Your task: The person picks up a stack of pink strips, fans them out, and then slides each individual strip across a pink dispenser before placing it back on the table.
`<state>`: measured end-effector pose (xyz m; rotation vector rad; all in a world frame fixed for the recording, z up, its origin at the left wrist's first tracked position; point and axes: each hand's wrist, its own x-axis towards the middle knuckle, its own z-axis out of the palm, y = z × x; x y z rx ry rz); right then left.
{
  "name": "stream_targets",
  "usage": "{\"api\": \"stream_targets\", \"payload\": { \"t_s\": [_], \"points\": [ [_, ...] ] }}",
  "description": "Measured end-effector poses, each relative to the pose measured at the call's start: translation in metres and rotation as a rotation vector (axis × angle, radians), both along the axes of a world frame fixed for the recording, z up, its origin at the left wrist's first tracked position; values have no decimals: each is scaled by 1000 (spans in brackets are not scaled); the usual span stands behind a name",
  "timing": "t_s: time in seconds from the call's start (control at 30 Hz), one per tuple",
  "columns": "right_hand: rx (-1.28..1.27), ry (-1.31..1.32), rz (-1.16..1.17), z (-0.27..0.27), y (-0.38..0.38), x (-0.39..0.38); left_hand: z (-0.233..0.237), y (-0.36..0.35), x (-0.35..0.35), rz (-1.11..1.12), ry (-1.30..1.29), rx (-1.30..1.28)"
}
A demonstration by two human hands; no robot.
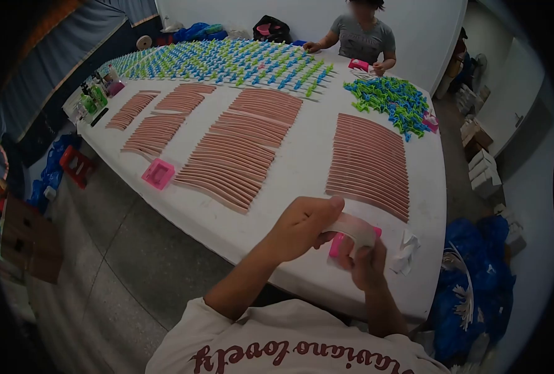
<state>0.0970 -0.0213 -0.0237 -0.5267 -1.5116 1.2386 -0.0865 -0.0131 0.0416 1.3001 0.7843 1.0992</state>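
Note:
My left hand [305,225] is closed, its thumb and fingers pinching one end of a pale pinkish strip [356,227]. The strip bends in an arch over to my right hand [367,265], whose fingers are curled around the other end. Just under the strip, a bright pink box [337,245] shows on the white table, partly hidden by my hands. Beyond my hands lies a block of brownish-pink strips [369,165] laid side by side. Crumpled white paper [405,252] rests right of my right hand.
More rows of strips [239,153] lie left, near a pink box [158,174]. Green and blue clips [389,103] are heaped at the right; many clipped pieces [227,62] cover the far end of the white table [302,274]. Another person [364,40] works there. Blue bags [476,274] stand right.

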Motion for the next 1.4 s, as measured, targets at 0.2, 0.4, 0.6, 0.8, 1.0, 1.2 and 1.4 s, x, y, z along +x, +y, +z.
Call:
{"api": "stream_targets", "payload": {
  "t_s": [0.2,0.4,0.6,0.8,1.0,1.2,1.4],
  "points": [
    [283,-148,-246,-3,0,20,-13,1,9,-140,-32,20],
    [301,-357,-395,64,-13,12,-77,-7,41,-181,-292,-54],
    [221,-318,-18,23,3,12,-9,-7,2,71,-180,116],
    [86,-145,-199,28,-12,20,-28,-3,15,141,-45,256],
    [342,-338,-356,45,-7,25,-64,-12,36,26,-74,63],
    [211,-278,-57,8,9,11,-19,-5,11,75,-214,203],
    [197,-247,-349,35,-18,27,-45,0,34,23,-127,234]
  ]
}}
